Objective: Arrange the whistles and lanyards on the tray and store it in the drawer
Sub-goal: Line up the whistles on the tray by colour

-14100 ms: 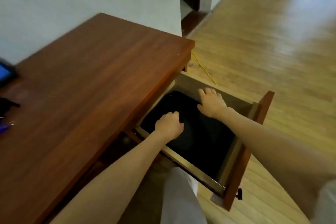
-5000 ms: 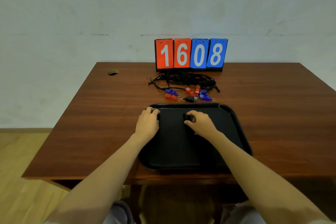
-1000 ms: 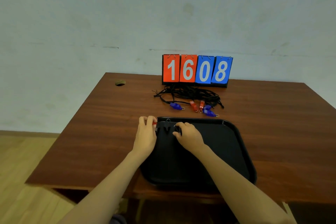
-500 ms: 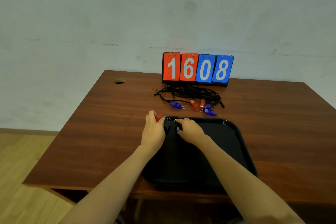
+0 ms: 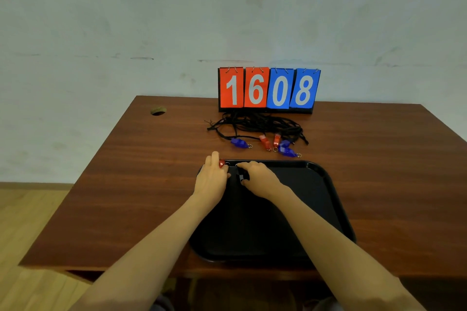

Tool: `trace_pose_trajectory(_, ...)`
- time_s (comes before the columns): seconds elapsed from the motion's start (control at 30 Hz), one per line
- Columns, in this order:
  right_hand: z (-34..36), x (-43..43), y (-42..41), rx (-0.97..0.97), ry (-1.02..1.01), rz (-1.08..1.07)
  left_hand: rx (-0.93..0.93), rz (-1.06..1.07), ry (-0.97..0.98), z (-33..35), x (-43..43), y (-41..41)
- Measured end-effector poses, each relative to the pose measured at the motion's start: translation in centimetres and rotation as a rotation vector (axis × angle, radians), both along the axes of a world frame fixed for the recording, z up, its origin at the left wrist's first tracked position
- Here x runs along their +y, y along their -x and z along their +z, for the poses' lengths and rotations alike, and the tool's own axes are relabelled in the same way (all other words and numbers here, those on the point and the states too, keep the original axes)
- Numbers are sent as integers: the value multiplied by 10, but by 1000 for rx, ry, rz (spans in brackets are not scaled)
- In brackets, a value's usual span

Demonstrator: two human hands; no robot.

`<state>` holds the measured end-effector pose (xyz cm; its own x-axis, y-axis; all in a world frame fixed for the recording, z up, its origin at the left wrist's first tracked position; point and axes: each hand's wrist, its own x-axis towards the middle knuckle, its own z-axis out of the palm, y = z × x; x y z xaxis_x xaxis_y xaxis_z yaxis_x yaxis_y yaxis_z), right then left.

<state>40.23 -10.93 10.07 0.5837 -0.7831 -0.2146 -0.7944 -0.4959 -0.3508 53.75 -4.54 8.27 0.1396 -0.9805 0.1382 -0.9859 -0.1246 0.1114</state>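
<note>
Nearest the camera, a black tray (image 5: 303, 199) lies flat on the brown wooden desk (image 5: 126, 184), its near edge close to the desk's front. Both bare forearms reach across it to its 11 o'clock corner. There the left hand (image 5: 212, 179) rests over the tray's rim, fingers curled round a red whistle (image 5: 222, 163) that peeks out at the fingertips. Just beside it, at its 3 o'clock, the right hand (image 5: 260, 179) pinches a black whistle (image 5: 243, 177) between thumb and fingers, low over the tray floor. The two hands nearly touch.

Beyond the tray's far rim, on bare desk, lies a loose row of whistles: a blue whistle (image 5: 240, 142) at 12 o'clock from the hands, two more red whistles (image 5: 264, 141) at 1 o'clock, and two more blue whistles (image 5: 288, 151) farther right. Behind them spreads a tangle of black lanyards (image 5: 255, 124). Farther back stands a flip scoreboard (image 5: 267, 88) reading 1608, against the pale wall (image 5: 151, 20). A cable hole (image 5: 158, 110) sits at the desk's 10 o'clock corner.
</note>
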Motion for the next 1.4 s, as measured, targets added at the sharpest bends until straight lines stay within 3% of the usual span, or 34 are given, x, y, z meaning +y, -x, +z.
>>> trace_pose_trajectory(0.3,-1,2,-4,-3,-14,2,27,4,-32,1,1,-4)
trace_pose_trajectory(0.4,0,2,-6,15,-17,5,69,21,50,6,4,-1)
trace_pose_trajectory(0.57,4,6,1,-48,-29,-33,340,77,150,17,10,5)
trace_pose_trajectory(0.7,21,11,13,-328,17,-90,574,57,247,31,10,16)
trace_pose_trajectory(0.93,43,16,33,-600,-58,-136,482,-33,204,44,11,48)
trace_pose_trajectory(1.3,29,0,50,-949,-643,-578,535,-104,64,32,-1,71)
trace_pose_trajectory(1.4,21,-15,62,-741,-378,-625,410,-65,69,29,-18,68)
